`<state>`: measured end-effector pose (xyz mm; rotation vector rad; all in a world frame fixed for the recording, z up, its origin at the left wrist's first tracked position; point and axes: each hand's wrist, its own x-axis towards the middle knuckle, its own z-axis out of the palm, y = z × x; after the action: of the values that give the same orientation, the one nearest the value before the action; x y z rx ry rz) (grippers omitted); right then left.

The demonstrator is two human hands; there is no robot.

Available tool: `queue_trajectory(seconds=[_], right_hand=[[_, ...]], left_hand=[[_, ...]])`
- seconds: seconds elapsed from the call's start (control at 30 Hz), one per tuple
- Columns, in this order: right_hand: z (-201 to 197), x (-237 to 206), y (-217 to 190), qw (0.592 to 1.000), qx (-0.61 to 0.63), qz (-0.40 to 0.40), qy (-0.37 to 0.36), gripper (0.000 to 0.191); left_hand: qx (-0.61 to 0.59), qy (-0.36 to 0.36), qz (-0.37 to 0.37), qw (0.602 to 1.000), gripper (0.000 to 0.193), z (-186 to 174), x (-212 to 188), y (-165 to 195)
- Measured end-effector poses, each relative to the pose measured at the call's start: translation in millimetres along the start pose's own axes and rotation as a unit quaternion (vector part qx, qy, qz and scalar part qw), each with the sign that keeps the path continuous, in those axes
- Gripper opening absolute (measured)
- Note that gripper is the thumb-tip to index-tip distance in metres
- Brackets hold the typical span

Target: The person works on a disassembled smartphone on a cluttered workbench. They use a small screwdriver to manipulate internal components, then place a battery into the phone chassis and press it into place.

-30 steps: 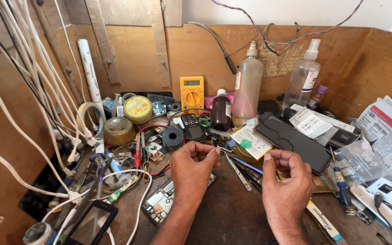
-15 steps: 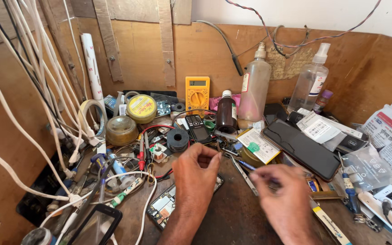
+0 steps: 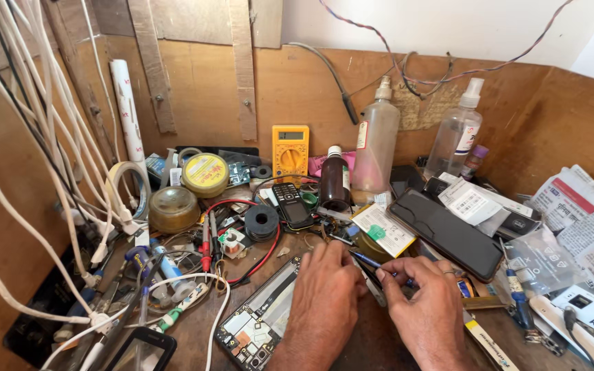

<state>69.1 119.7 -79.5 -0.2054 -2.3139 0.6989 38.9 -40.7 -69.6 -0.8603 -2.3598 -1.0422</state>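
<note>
My left hand [image 3: 324, 295] rests on the cluttered wooden bench with its fingers curled together; what lies under the fingertips is hidden. Close beside it, my right hand [image 3: 424, 302] pinches a thin blue-handled tool [image 3: 369, 261] whose tip points left toward my left fingertips. An opened phone body with its bare circuit board [image 3: 259, 323] lies just left of my left wrist.
Behind the hands are a black keypad phone [image 3: 290, 203], a black spool [image 3: 261, 221], a yellow multimeter [image 3: 290, 148], a brown bottle [image 3: 335, 182] and two clear spray bottles [image 3: 376, 144]. A black smartphone [image 3: 448, 233] lies at the right, with white cables [image 3: 70, 206] on the left.
My right hand has come down from a raised pinch and now lies low beside my left hand with the blue tool. The left hand stayed in place.
</note>
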Motion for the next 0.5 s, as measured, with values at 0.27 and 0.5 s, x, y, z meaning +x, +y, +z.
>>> queue_trajectory(seconds=[0.27, 0.5], right_hand=[[-10, 6, 13, 0.996, -0.044, 0.067, -0.034, 0.011], [-13, 11, 19, 0.994, -0.092, 0.037, -0.050, 0.012]], left_hand=[[-0.022, 0.059, -0.058, 0.996, 0.013, -6, 2, -16], [-0.002, 0.020, -0.056, 0.998, 0.042, 7, 5, -2]])
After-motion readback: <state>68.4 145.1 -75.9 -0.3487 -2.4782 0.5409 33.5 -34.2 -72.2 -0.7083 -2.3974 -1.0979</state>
